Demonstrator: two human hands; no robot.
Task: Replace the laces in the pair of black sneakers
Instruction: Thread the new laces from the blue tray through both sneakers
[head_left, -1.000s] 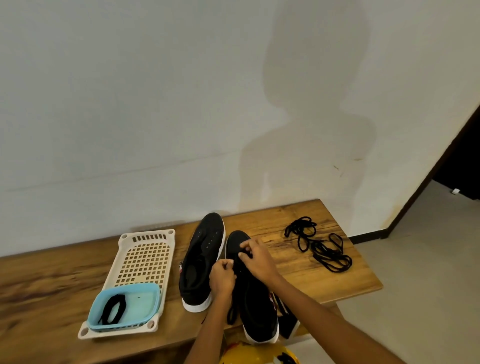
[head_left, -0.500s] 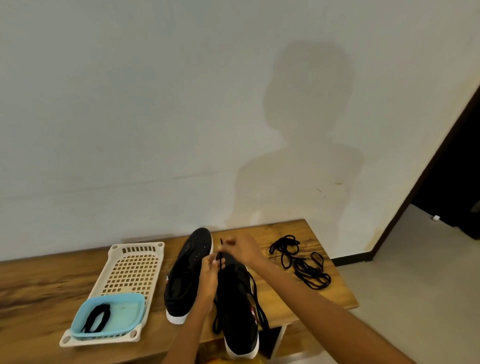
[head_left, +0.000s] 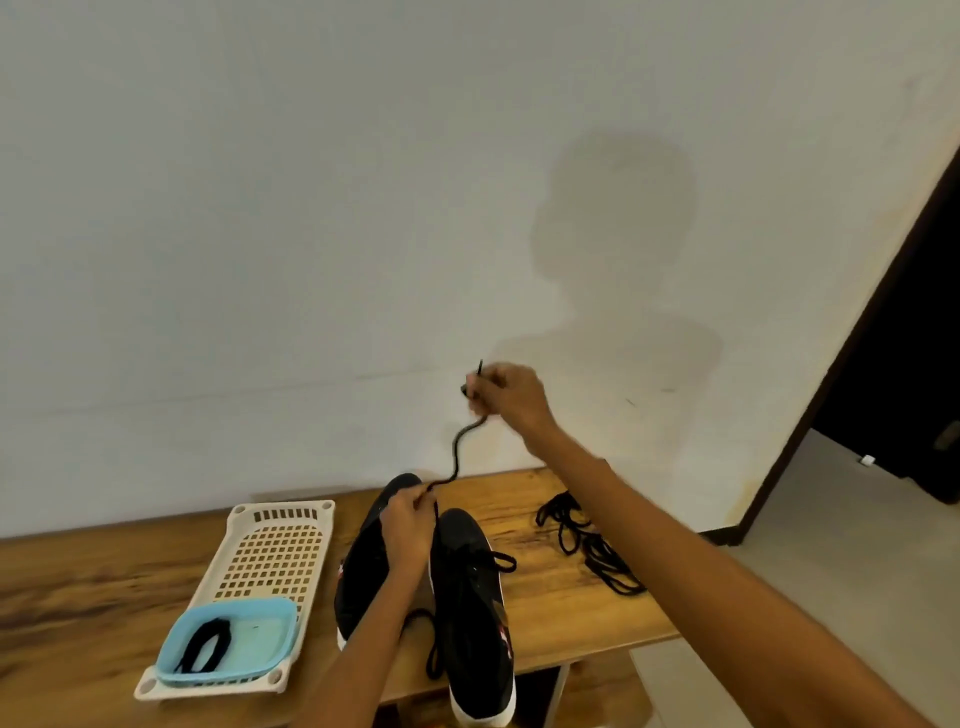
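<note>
Half a second before, our two hands were close together over the toe of the right sneaker. Then our right hand (head_left: 511, 395) went up high, in front of the wall, and pulled a black lace (head_left: 457, 452) up with it. That grip was pinching the lace near its end, and the tip stuck out above the fingers. The hand looked blurry. Our left hand (head_left: 408, 525) stayed low by the toes of the shoes, and its grip was pinching the same lace lower down. The lace made a wavy line between the two hands.

The two black sneakers stood side by side near the middle of the bench (head_left: 78, 597), toes toward the wall. The right sneaker (head_left: 472, 613) had a white sole, and its heel hung over the front edge of the bench. A bit of lace looped out on its right side, and more lace hung down at its left side near the front edge. The left sneaker (head_left: 363, 571) was partly hidden behind our left arm.

A pile of black laces (head_left: 587, 551) lay near the right end of the bench. Toward the left end sat a white basket tray (head_left: 280, 545), and a blue bowl (head_left: 228, 644) with one rolled black lace (head_left: 205, 644) sat on its near end.
</note>
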